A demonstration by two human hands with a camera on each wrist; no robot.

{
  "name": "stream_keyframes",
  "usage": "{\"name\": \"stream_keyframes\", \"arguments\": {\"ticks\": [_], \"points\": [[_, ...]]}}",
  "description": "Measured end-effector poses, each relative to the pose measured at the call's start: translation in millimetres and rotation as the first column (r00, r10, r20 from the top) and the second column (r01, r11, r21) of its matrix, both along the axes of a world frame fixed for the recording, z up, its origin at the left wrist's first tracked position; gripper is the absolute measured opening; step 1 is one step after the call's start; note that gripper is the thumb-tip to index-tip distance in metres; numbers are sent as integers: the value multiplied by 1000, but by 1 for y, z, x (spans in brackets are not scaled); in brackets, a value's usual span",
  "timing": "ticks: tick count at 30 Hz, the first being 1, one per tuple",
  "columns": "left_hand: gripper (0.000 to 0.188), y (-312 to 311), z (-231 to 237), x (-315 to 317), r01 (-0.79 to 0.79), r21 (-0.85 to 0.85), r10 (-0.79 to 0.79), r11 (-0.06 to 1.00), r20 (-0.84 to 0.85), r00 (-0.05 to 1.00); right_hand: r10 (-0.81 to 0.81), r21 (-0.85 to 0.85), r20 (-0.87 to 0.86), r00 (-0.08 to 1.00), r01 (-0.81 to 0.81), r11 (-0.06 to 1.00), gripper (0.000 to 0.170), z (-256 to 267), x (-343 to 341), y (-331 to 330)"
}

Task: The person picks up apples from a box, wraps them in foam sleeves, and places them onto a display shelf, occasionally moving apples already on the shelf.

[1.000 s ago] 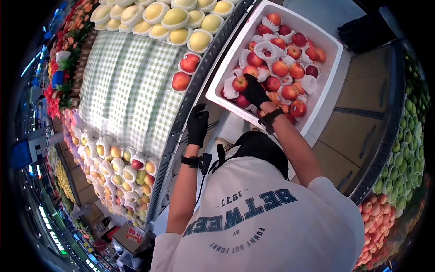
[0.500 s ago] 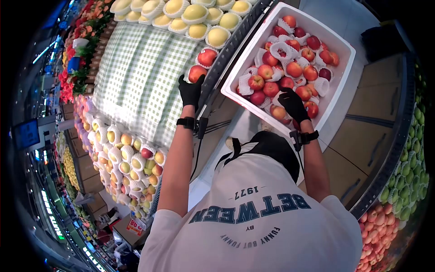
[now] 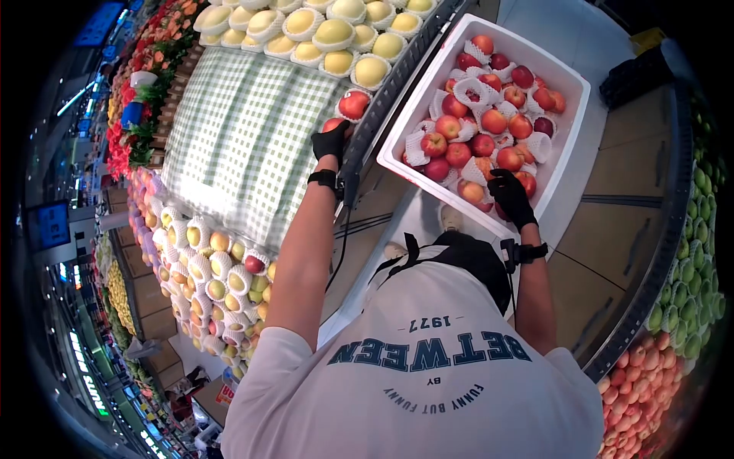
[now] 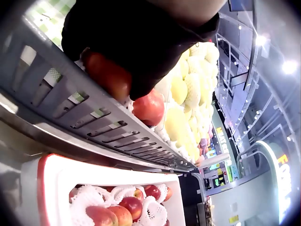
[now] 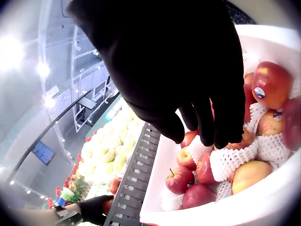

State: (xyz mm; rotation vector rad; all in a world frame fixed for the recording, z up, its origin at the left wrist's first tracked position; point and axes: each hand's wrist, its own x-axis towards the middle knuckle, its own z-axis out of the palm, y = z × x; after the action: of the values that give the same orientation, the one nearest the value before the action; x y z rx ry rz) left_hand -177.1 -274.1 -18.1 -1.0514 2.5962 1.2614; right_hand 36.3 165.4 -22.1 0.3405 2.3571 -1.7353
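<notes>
On the checkered cloth [image 3: 237, 130] at the display's edge, my left hand [image 3: 330, 144] grips a red apple [image 3: 333, 124], with a second red apple [image 3: 353, 104] just beyond it. The left wrist view has the gloved left hand [image 4: 127, 42] over the gripped apple [image 4: 109, 75], beside the grey slotted rail [image 4: 94, 113]. My right hand [image 3: 514, 197] hangs over the near right part of a white foam box [image 3: 569, 145] of apples. Its fingers point down, relaxed, in the right wrist view, the hand [image 5: 174, 66] above netted apples; whether the fingertips touch one I cannot tell.
Yellow fruit [image 3: 333, 34] in foam nets lines the far end of the display, and mixed netted fruit [image 3: 218, 289] its near end. Loose white nets [image 3: 474, 93] lie among the boxed apples. Green fruit [image 3: 679, 283] and pink fruit [image 3: 638, 382] are at the right.
My left hand has risen from beside the rail to the apple on the cloth and closed round it. My right hand has left an apple in the box and moved right, towards me.
</notes>
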Motion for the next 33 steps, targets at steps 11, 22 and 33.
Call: {"name": "stream_keyframes", "arguments": {"ticks": [11, 22, 33], "points": [[94, 21, 112, 93, 48, 41, -26, 998, -420, 907, 121, -1, 21, 992, -121, 993, 32, 25, -21, -27], [97, 34, 171, 183, 241, -316, -391, 918, -612, 687, 491, -356, -64, 869, -480, 802, 27, 136, -76, -155], [95, 22, 209, 219, 554, -200, -546, 808, -605, 579, 552, -555, -175, 815, -545, 628, 55, 171, -66, -227]]}}
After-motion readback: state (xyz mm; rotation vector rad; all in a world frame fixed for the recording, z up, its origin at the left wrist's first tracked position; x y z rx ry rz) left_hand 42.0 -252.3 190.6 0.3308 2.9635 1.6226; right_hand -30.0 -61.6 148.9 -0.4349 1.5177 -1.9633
